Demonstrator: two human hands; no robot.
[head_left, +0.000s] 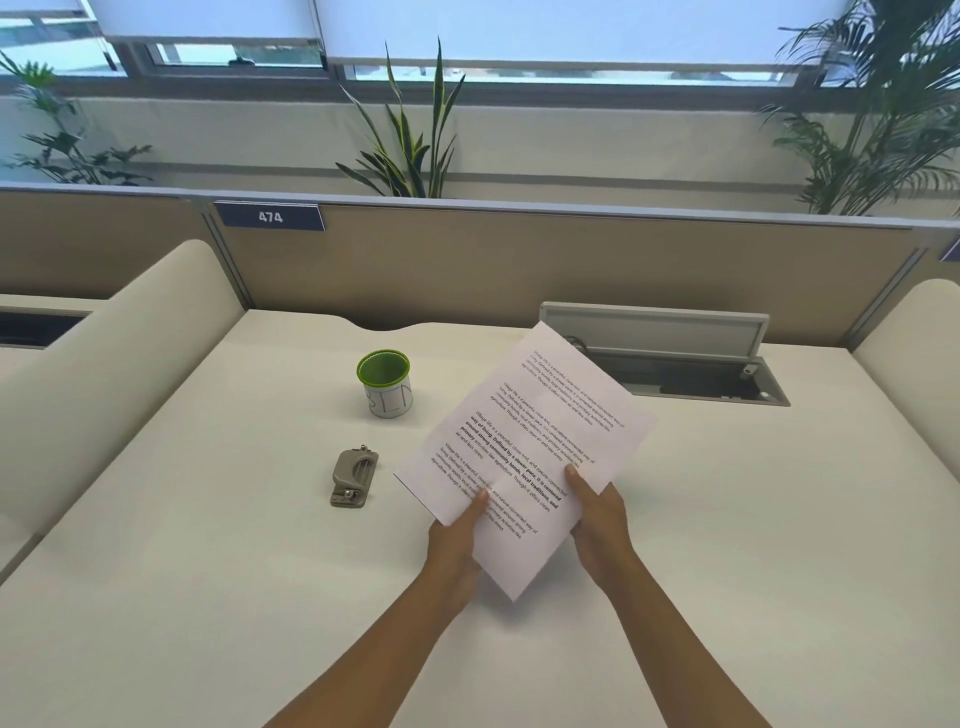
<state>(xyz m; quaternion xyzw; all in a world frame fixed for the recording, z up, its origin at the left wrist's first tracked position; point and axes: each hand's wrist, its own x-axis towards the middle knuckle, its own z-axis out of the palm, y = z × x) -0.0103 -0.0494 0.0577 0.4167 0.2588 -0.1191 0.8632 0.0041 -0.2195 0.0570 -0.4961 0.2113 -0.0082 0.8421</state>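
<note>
Both hands hold a printed sheet of paper (524, 447) tilted above the white worktop (208, 571): the left hand (454, 545) pinches its near left edge, the right hand (597, 519) grips its near right edge. A grey hole punch (354, 477) and a green-rimmed cup (384, 383) stand just left.

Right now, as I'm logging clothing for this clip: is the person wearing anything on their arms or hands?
No. The left hand and right hand are ungloved, and both forearms are bare to the picture's edge: no sleeve, watch or wristband shows. Rings cannot be judged: little of the fingers shows.
</note>
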